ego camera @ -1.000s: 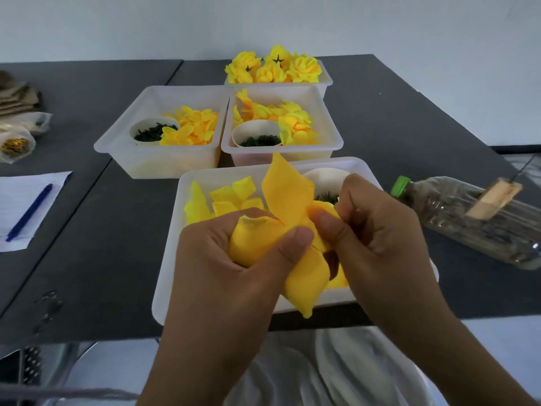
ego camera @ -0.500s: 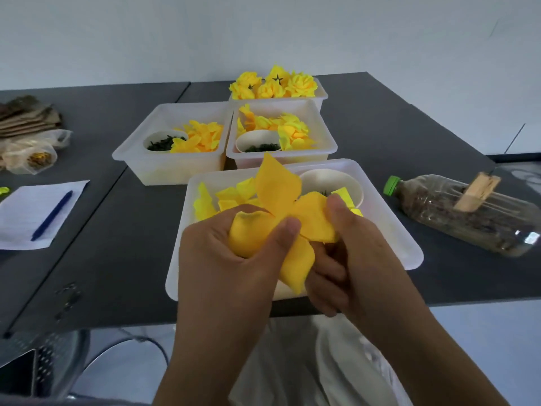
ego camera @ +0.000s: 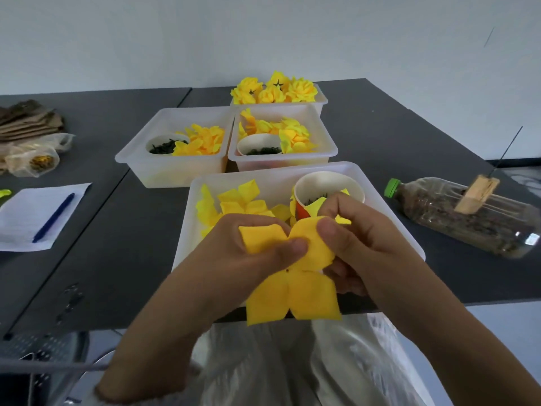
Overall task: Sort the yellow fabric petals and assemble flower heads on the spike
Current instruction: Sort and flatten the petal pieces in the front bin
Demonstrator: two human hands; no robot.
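Both hands hold one yellow fabric petal piece point(ego camera: 292, 297) with several lobes and a small centre hole, above the near edge of the nearest white tray point(ego camera: 187, 230). My left hand point(ego camera: 246, 253) pinches its upper left lobe with the thumb on top. My right hand point(ego camera: 360, 244) pinches the upper right lobe. Two lobes hang down flat toward me. Loose yellow petals point(ego camera: 234, 200) and a paper cup point(ego camera: 330, 186) with dark green bits lie in that tray. A thin spike point(ego camera: 509, 148) rises from a wooden block point(ego camera: 477, 194) at the right.
Two more white trays point(ego camera: 137, 159) point(ego camera: 328, 142) of petals and cups stand behind, and a far tray holds finished yellow flower heads point(ego camera: 275, 90). A plastic bottle point(ego camera: 468, 215) lies at the right. Paper with a blue pen point(ego camera: 52, 218) and bags sit at the left.
The petal piece has been turned and spread: its tall upright lobe is gone, and two lobes now hang flat toward me with the centre hole showing. The view tilted up slightly.
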